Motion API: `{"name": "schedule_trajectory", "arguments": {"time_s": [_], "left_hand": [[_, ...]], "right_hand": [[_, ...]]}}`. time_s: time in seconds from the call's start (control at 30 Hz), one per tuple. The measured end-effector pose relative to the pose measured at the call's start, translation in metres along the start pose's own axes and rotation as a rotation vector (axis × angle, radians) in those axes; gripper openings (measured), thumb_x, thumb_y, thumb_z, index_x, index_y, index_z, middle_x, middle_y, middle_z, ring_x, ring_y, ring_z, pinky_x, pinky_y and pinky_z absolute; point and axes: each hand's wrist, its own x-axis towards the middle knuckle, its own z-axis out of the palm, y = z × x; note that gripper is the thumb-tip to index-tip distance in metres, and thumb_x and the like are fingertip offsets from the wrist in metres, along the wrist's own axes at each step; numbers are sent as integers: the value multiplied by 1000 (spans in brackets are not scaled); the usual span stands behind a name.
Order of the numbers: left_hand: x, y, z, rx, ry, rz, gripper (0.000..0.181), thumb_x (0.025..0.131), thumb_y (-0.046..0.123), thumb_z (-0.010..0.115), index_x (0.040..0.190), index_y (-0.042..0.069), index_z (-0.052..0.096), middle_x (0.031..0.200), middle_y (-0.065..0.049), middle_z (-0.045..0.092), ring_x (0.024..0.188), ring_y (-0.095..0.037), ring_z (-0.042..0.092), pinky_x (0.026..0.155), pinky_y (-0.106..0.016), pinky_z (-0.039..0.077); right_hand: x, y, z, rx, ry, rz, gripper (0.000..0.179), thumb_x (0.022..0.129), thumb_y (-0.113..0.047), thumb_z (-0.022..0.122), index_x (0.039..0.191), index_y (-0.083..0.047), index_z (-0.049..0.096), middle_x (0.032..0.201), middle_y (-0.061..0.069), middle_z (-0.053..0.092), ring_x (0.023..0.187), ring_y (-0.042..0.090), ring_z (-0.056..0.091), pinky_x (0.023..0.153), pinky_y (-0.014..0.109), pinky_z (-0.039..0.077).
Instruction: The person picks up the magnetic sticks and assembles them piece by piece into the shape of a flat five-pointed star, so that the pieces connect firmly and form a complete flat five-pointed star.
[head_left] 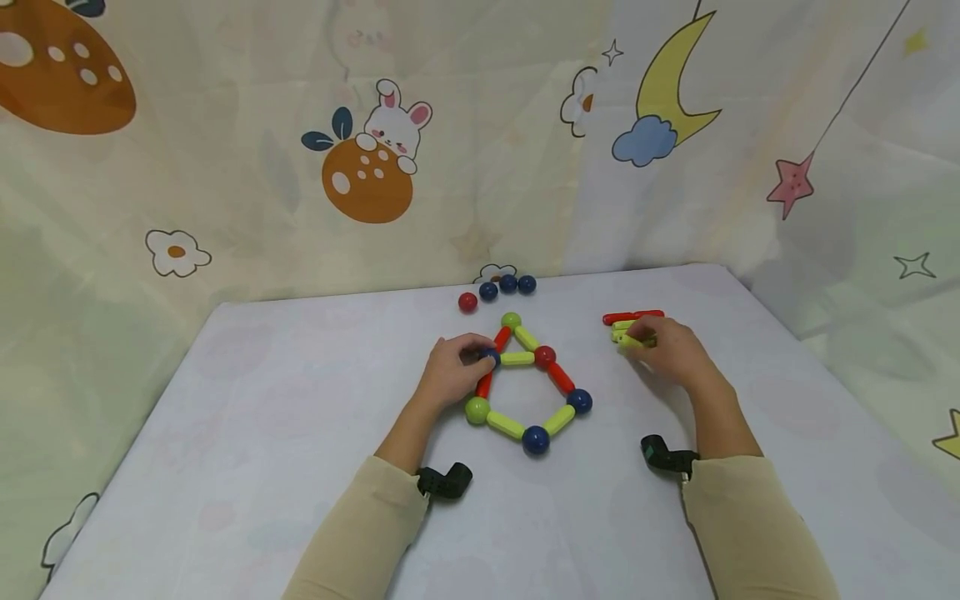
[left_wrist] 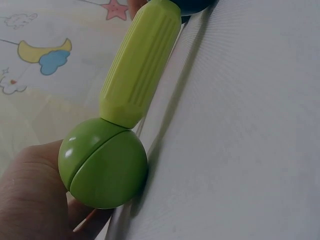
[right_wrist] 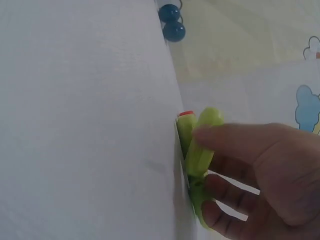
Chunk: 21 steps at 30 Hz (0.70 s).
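Left hand point(head_left: 448, 368), center of the head view: thumb and fingers pinch a blue ball point(head_left: 491, 359) at the left corner of the ball-and-rod frame point(head_left: 517, 358). Right hand point(head_left: 672, 352), right of center: pinches a yellow-green rod point(right_wrist: 201, 161) between thumb and fingers, just beside other yellow-green rods point(right_wrist: 184, 134).

Frame lies mid-picture on the white counter point(head_left: 247, 433). Triangle at top, five-ball loop below, sharing one yellow-green rod. Top ball green point(head_left: 511, 320); red ball point(head_left: 544, 357) at the triangle's right corner; second green ball point(head_left: 477, 410) lower left; blue balls at right point(head_left: 579, 401) and bottom point(head_left: 536, 440). Red rods on the triangle's left side and on both upper sides of the loop; yellow-green on the rest.

Loose stock: red ball point(head_left: 468, 302) plus three blue balls point(head_left: 508, 284) near the counter's back edge, above the frame. Red rods point(head_left: 633, 317) end to end, just above the right hand.

Left wrist view: lower-left green ball sits close by the hand, its rod running to the top edge.

Black wrist cameras on left point(head_left: 445, 482) and right point(head_left: 667, 457), tan sleeves point(head_left: 363, 533) below. Printed backdrop point(head_left: 480, 167) fills the upper half.
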Motion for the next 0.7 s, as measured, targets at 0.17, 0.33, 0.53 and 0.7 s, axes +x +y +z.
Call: {"name": "schedule_trajectory", "arguments": {"time_s": [0.17,0.33,0.53,0.7], "left_hand": [[0,1,-1,2,0,-7,25,96,22,71,120,17,74,120,-2,75,121,-24,63,131,-53,7],[1,0,0,3,1,3,24,96,22,71,119,18,74,120,-1,75,121,-24,63,130,-54,7],[1,-1,0,8,-1,3,24,96,22,71,119,18,74,120,-1,75,122,-23,63,131,-53,7],[0,1,1,7,-4,0,24,96,22,71,120,18,74,120,-1,75,124,-23,63,131,-54,7]], "right_hand": [[0,-3,1,51,38,-28,38,100,-19,65,132,1,60,130,26,63,119,44,58,102,57,51],[2,-14,6,92,50,-76,36,101,-20,64,132,-2,62,126,24,65,115,40,61,96,52,54],[5,-25,15,130,14,-106,35,101,-20,65,132,-3,64,126,22,66,116,40,63,97,51,57],[7,-34,24,104,-33,-119,33,100,-21,67,129,-5,67,123,19,67,113,37,63,95,47,58]]}}
